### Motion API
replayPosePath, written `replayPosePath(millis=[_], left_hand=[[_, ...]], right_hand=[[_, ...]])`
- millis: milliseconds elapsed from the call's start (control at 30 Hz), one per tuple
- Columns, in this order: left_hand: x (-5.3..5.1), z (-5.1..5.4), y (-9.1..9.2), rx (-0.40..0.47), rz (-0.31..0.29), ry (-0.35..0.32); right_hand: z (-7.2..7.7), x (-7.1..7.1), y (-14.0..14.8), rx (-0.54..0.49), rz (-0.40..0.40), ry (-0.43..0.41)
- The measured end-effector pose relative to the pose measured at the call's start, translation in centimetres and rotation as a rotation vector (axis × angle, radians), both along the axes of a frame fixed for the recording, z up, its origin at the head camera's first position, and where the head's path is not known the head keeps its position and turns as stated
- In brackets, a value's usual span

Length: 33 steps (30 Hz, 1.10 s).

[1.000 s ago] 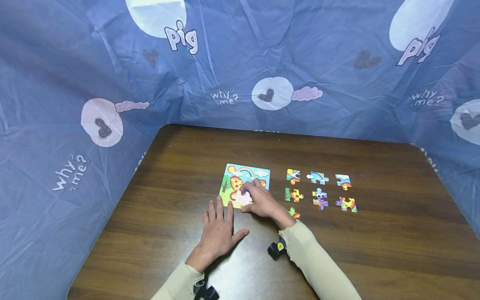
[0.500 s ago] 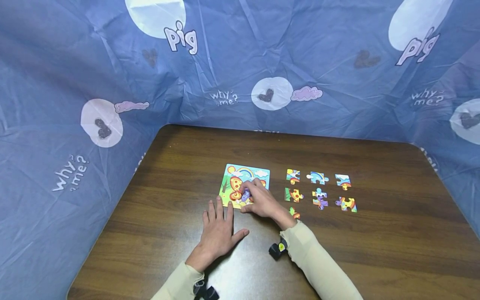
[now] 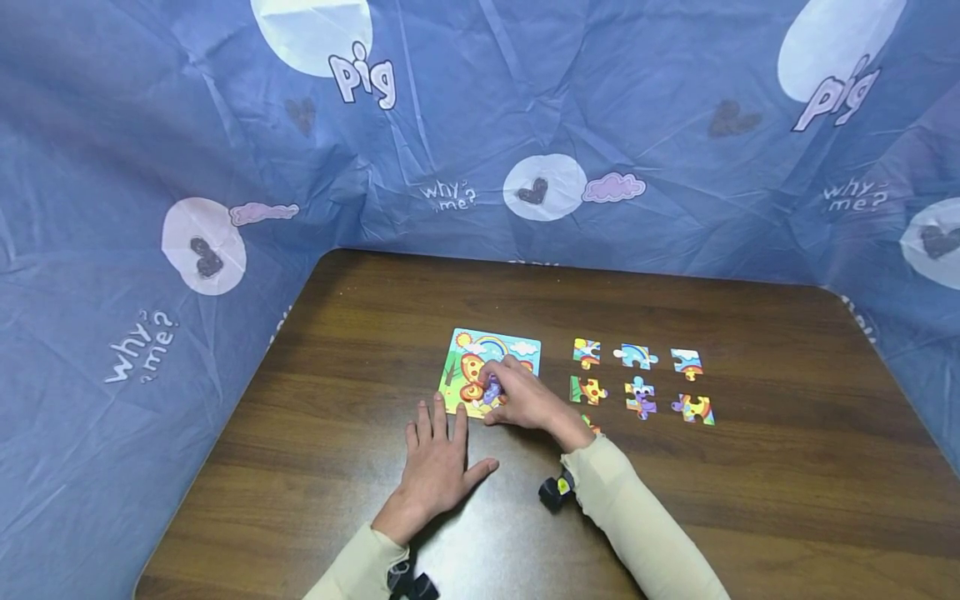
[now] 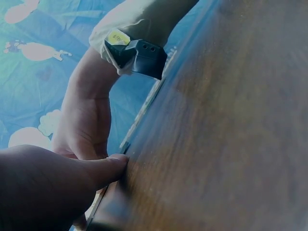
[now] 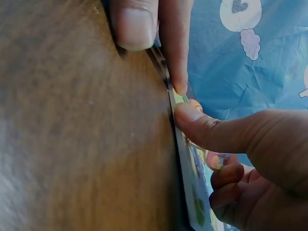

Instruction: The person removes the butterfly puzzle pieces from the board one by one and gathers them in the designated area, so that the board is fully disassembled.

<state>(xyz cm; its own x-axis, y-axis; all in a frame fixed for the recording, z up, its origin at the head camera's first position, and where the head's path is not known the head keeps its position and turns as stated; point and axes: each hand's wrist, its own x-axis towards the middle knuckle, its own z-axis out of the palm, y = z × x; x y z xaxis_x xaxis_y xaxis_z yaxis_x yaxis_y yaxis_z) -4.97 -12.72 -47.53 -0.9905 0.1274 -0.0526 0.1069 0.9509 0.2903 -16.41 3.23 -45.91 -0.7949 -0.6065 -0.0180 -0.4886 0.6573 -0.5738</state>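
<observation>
A square puzzle board (image 3: 452, 379), printed with a sun, rainbow and butterfly, lies flat on the wooden table. My right hand (image 3: 528, 400) reaches over its lower right part and pinches a jigsaw piece (image 3: 492, 390) with purple on it. In the right wrist view, the right thumb (image 5: 192, 118) sits at the board's edge, and the piece's edge (image 5: 214, 161) shows near the curled fingers. Whether the piece lies fully flat cannot be told. My left hand (image 3: 435, 471) rests spread on the table, its straight fingertips at the board's lower left edge.
Several loose jigsaw pieces lie in rows right of the board, among them a rainbow piece (image 3: 635, 356) and a purple one (image 3: 641, 398). Another piece (image 3: 592, 423) is partly hidden by the right forearm. A blue printed cloth (image 3: 480, 125) hangs around the table (image 3: 360, 333).
The glare on the piece under my right hand has gone and its purple print now shows. The right hand has shifted very slightly; the left hand stays still.
</observation>
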Motion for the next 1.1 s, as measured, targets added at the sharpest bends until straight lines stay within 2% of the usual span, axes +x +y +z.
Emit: replayPosePath(millis=[333,667,800,1100], left_hand=[[-0.1,0.1,0.0,0.001,0.004,-0.019],[0.0,0.1,0.0,-0.012,-0.002,0.005],[0.0,0.1,0.0,-0.015,-0.002,0.006],[0.0,0.1,0.0,-0.019,0.0,0.012]], right_hand=[[0.6,-0.1,0.0,0.046,0.036,0.03],[0.8,-0.3,0.0,0.074,0.07,0.051],[0.9,-0.4,0.1,0.098,0.054,0.075],[1.4,-0.5,0.9,0.116,-0.013,0.07]])
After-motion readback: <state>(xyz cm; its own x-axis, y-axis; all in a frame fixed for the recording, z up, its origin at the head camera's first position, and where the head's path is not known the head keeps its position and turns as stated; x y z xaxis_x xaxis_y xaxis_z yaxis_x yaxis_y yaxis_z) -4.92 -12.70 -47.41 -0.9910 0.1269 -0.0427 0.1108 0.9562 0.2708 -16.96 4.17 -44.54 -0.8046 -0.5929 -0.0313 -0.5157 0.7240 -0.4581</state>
